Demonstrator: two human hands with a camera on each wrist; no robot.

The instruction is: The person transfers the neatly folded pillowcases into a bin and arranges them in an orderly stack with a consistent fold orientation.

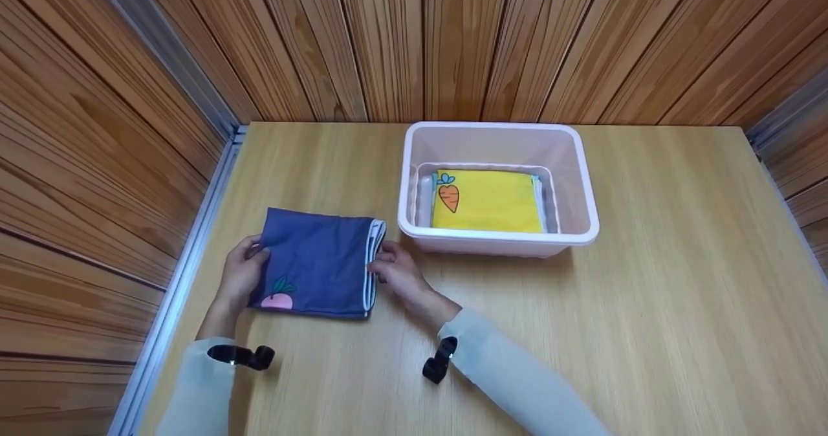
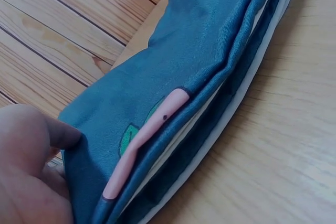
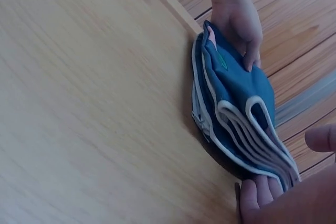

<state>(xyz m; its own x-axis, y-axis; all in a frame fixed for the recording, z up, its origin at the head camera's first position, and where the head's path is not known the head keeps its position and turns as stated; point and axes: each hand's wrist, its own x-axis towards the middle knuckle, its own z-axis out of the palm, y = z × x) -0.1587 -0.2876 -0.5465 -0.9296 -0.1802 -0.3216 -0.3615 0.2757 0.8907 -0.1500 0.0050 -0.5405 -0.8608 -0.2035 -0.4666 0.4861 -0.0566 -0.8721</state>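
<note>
A folded navy cloth (image 1: pixel 317 261) with pale piping lies toward the left of the table, a pink fruit print at its near left corner. My left hand (image 1: pixel 240 271) pinches its left side, thumb on top; the left wrist view shows the thumb pressing the blue fabric (image 2: pixel 121 114). At the opposite side, my right hand (image 1: pixel 404 277) holds the stacked, piped folds. In the right wrist view its fingers (image 3: pixel 257 192) reach under the lower layer, while the thumb (image 3: pixel 321 138) stands out over the edge. The undersides of the cloth are hidden.
A pale pink plastic bin (image 1: pixel 498 242) stands behind and right of the cloth. Inside it lies a folded yellow cloth (image 1: pixel 495 200) with a carrot print. Wood-plank walls (image 1: pixel 388 41) border the back and sides, with a metal rail (image 1: pixel 187 255) along the left table edge.
</note>
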